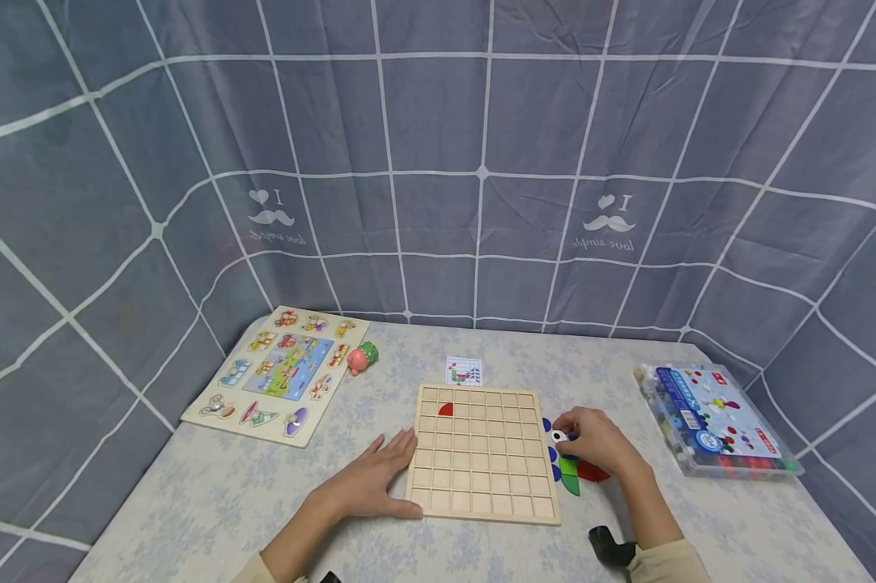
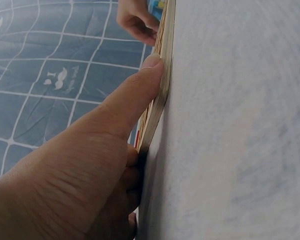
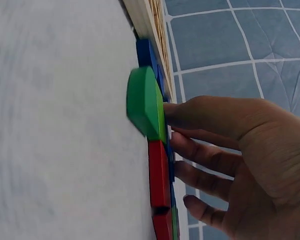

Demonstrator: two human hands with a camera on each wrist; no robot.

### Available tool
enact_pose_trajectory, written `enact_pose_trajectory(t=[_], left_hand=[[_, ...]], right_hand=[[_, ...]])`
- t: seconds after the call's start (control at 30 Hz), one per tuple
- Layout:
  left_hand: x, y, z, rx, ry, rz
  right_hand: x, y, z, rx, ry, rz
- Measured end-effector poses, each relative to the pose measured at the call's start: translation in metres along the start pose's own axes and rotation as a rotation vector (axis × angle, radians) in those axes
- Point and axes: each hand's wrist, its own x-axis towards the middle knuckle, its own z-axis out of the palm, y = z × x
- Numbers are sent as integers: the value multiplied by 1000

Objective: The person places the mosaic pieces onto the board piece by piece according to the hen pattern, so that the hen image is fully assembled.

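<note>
On the table [image 1: 380,551], the wooden board [image 1: 482,455] has the left hand [image 1: 372,482] at its left edge, fingers spread and touching, thumb at the near-left corner. Beyond the right edge, the right hand [image 1: 600,441] bends its fingers over blue pieces [image 1: 553,454], just past green pieces [image 1: 570,479]; I can't tell whether it grips one. A red piece [image 1: 446,410] sits toward the board's far-left corner.

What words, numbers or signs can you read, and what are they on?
"I", backwards, beside a heart: twice on the curtain in the head view.
"love simple", backwards: on the curtain, under the right moustache; the left copy is blurrier.
Box label: too small to read.
</note>
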Motion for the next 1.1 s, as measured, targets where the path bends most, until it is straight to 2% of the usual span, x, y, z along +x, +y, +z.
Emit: enact_pose_trajectory(t=[0.37, 1.1], left_hand=[[-1, -1, 1, -1, 0, 4], [0, -2, 1, 12, 4, 4]], right_hand=[[0, 6, 0, 30, -7, -42], [2, 5, 0, 31, 7, -32]])
